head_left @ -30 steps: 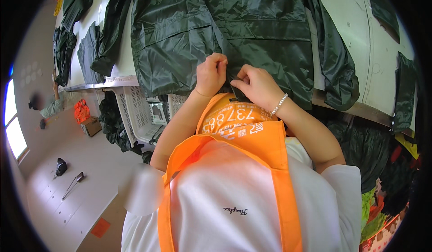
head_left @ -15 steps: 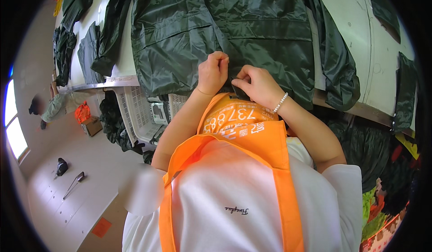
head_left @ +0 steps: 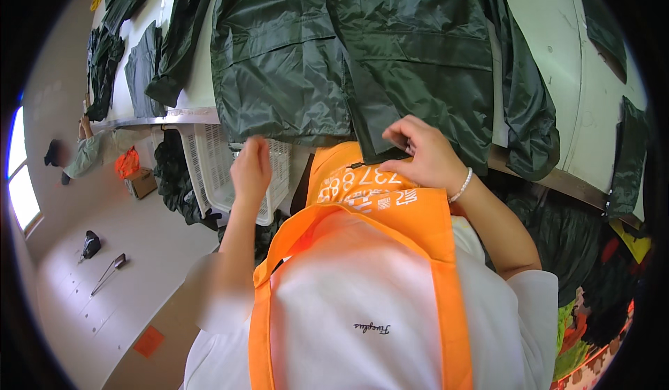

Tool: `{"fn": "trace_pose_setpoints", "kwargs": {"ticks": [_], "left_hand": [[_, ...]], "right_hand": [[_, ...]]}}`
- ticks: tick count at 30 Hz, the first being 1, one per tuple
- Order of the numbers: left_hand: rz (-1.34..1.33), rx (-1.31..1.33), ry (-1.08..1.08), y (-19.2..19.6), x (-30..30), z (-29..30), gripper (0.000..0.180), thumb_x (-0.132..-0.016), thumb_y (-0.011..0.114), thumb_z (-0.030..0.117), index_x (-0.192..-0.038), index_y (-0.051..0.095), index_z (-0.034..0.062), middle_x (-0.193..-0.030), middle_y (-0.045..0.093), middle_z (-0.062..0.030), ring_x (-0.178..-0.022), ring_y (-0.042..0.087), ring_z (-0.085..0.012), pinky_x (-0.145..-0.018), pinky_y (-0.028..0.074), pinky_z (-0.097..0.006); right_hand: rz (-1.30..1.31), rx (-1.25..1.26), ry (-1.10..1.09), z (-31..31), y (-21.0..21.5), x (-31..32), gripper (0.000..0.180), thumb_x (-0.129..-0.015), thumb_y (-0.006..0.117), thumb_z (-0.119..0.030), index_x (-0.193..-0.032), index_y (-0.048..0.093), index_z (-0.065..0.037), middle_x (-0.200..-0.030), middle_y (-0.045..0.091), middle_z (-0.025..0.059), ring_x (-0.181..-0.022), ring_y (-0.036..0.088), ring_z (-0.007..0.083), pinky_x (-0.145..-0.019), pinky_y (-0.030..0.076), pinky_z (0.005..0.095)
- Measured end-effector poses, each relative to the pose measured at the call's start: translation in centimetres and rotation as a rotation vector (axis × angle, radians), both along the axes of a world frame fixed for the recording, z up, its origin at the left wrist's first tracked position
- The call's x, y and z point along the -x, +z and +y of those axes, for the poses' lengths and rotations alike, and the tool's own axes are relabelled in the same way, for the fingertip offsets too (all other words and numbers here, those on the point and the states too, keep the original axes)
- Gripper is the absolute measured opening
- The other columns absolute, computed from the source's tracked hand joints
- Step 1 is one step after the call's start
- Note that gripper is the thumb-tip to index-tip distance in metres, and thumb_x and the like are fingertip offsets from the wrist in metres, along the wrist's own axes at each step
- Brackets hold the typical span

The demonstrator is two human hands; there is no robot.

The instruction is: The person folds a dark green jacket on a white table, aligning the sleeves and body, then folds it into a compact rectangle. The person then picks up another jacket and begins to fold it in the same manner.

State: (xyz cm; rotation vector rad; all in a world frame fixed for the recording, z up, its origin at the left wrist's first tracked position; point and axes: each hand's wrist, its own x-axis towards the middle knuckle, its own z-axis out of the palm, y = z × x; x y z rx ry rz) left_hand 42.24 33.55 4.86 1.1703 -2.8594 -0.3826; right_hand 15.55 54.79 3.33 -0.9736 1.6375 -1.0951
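Dark green, glossy waterproof fabric: one rain jacket [head_left: 390, 63] lying spread on a white worktable [head_left: 550, 63], its front open and its near hem hanging over the table's near edge. The surface is creased and shiny, with a flap seam across the right chest panel and a dark placket strip running down the middle to the hem.

Head view, hands. Right hand [head_left: 421, 154]: fingers pinched together on the bottom end of the placket at the hem, where a small black zip end shows; a pearl bracelet [head_left: 460, 186] sits on the wrist. Left hand [head_left: 251, 167]: off the jacket, raised just below the hem left of centre, fingers loosely curled and holding nothing.

Head view, surroundings. Orange apron [head_left: 369, 202] over a white shirt fills the near foreground. White slatted plastic crate [head_left: 209, 174] stands under the table behind the left hand. Further dark green garments [head_left: 132, 63] are heaped at the far left of the table. Another person [head_left: 97, 146] crouches on the floor, far left.
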Motion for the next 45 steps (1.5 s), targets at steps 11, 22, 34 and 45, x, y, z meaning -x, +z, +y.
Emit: {"fn": "trace_pose_setpoints", "kwargs": {"ticks": [11, 22, 34, 45], "left_hand": [[0.158, -0.796, 0.153, -0.5, 3.2, 4.2, 0.029, -0.082, 0.066, 0.025, -0.090, 0.066, -0.0020, -0.088, 0.062, -0.0121, -0.082, 0.060, -0.0210, -0.071, 0.046, -0.032], [0.477, -1.653, 0.081, -1.3, 12.4, 6.0, 0.025, -0.087, 0.054, 0.018, -0.099, 0.062, -0.0019, -0.096, 0.061, -0.0066, -0.087, 0.053, -0.0093, -0.070, 0.044, -0.022], [0.568, -0.875, -0.136, 2.7, 19.0, 8.1, 0.015, -0.079, 0.068, 0.011, -0.088, 0.066, -0.0014, -0.074, 0.059, 0.0021, -0.057, 0.044, -0.0016, -0.053, 0.038, -0.018], [0.561, -0.909, -0.032, 3.0, 21.0, 7.7, 0.022, -0.078, 0.069, 0.013, -0.090, 0.067, -0.0061, -0.076, 0.066, -0.0054, -0.069, 0.057, -0.0058, -0.061, 0.044, -0.020]], "right_hand": [[0.306, -0.060, 0.313, -1.5, -0.5, -2.5, 0.016, -0.078, 0.066, -0.020, -0.086, 0.062, -0.006, -0.077, 0.064, 0.0096, -0.071, 0.062, 0.0258, -0.060, 0.048, 0.0358], [0.146, 0.133, -0.340, 0.6, 0.2, -1.6, 0.012, -0.076, 0.069, -0.002, -0.083, 0.058, -0.001, -0.065, 0.046, -0.0008, -0.055, 0.039, 0.0063, -0.053, 0.035, 0.0201], [-0.024, 0.321, -0.613, 0.3, 3.9, 2.4, 0.017, -0.077, 0.069, 0.000, -0.092, 0.062, -0.002, -0.077, 0.053, -0.0048, -0.058, 0.041, 0.0014, -0.053, 0.035, 0.0165], [0.520, 0.304, -0.634, -0.2, 4.4, 3.7, 0.014, -0.081, 0.068, -0.006, -0.091, 0.058, -0.003, -0.083, 0.054, 0.0025, -0.063, 0.050, 0.0076, -0.058, 0.041, 0.0196]]}}
